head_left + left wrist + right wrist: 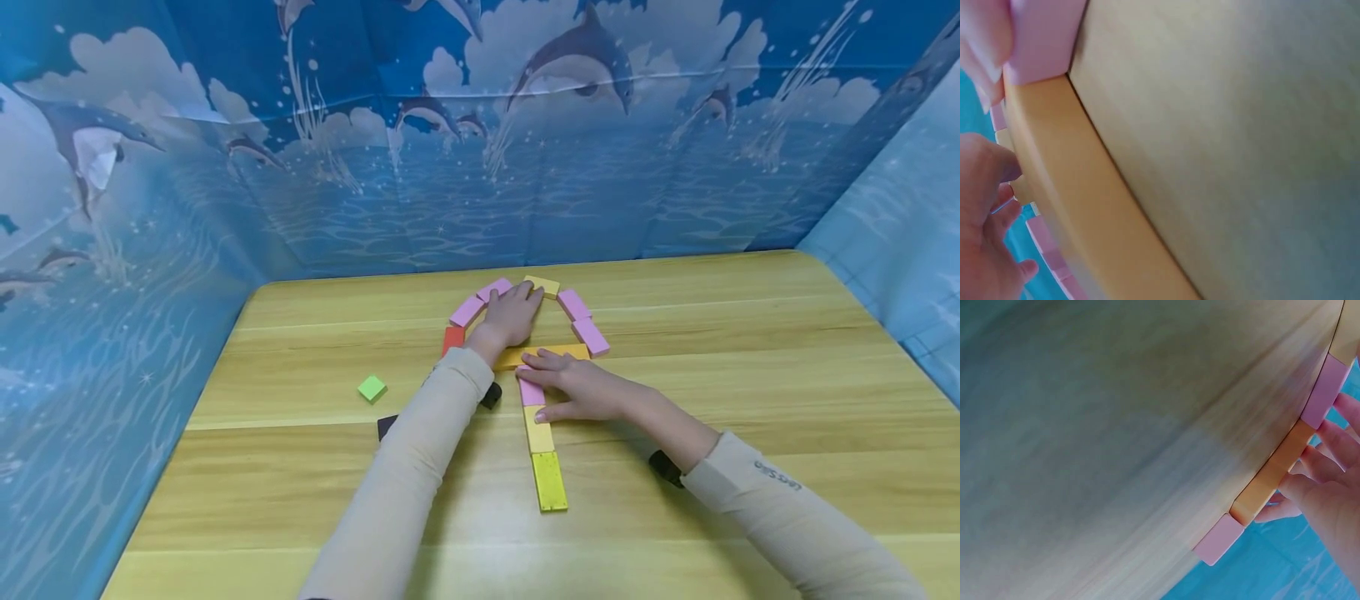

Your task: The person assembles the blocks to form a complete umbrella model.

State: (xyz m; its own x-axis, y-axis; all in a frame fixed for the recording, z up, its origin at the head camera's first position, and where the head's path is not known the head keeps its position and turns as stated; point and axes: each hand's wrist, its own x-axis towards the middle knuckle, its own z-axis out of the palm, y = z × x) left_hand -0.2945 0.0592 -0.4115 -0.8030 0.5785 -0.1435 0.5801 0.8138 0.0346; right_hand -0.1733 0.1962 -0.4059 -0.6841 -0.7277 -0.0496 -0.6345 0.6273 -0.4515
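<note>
Flat blocks form an umbrella-like outline on the table in the head view. My left hand (512,317) reaches inside its arch, fingertips right at a pink block (491,289) and a yellow block (542,287) at the top. Under that wrist, a red block (453,339) ends the left side. My right hand (581,387) lies with fingers spread over an upper stem block (532,393), which is pink, and near the long orange block (564,352) across the arch's base. Its thumb touches the pale yellow block (538,433) below. A bright yellow block (550,482) ends the stem.
A small green block (372,388) lies apart on the left. Partly hidden by the left sleeve is a dark block (386,427). Two pink blocks (591,337) form the arch's right side. A blue dolphin-print sheet (465,200) stands behind the wooden table (750,358).
</note>
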